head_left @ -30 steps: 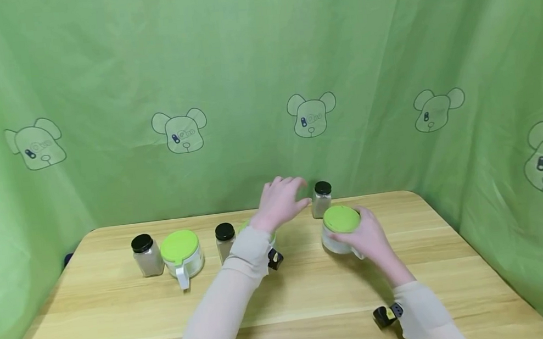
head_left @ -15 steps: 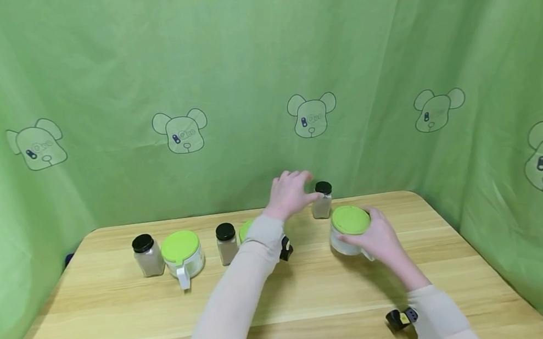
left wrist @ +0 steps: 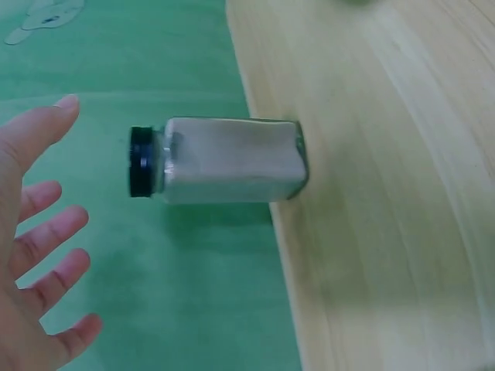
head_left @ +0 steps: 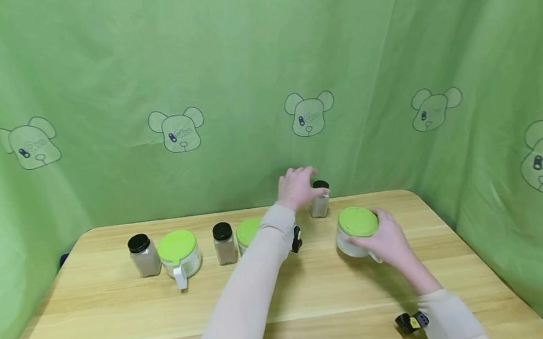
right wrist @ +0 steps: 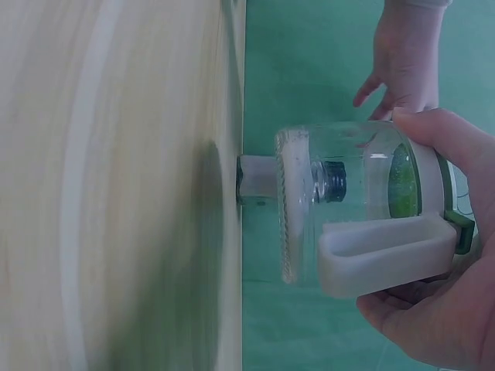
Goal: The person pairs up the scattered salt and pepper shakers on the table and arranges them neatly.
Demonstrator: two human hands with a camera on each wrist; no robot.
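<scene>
My right hand (head_left: 389,239) grips a glass seasoning jar (head_left: 358,224) around its green lid and upper side. In the right wrist view, the jar's white handle (right wrist: 387,259) points toward the camera, and a gap separates its base from the tabletop. My left hand (head_left: 298,189) is spread near the black cap of a square glass spice bottle (head_left: 320,207) at the back edge of the table. The left wrist view has this bottle (left wrist: 232,161) upright on the wood, filled with pale powder, with the fingers apart from its cap.
On the left of the wooden table (head_left: 134,327) stand a black-capped bottle (head_left: 145,257) and a green-lidded jar (head_left: 179,251). Another black-capped bottle (head_left: 225,245) and green-lidded jar (head_left: 248,231) stand mid-table, the latter partly behind my left arm. A green curtain (head_left: 240,57) hangs behind.
My left hand has moved right and slightly back, up to the black-capped bottle. My right hand has carried the green-lidded jar to the right, away from that bottle.
</scene>
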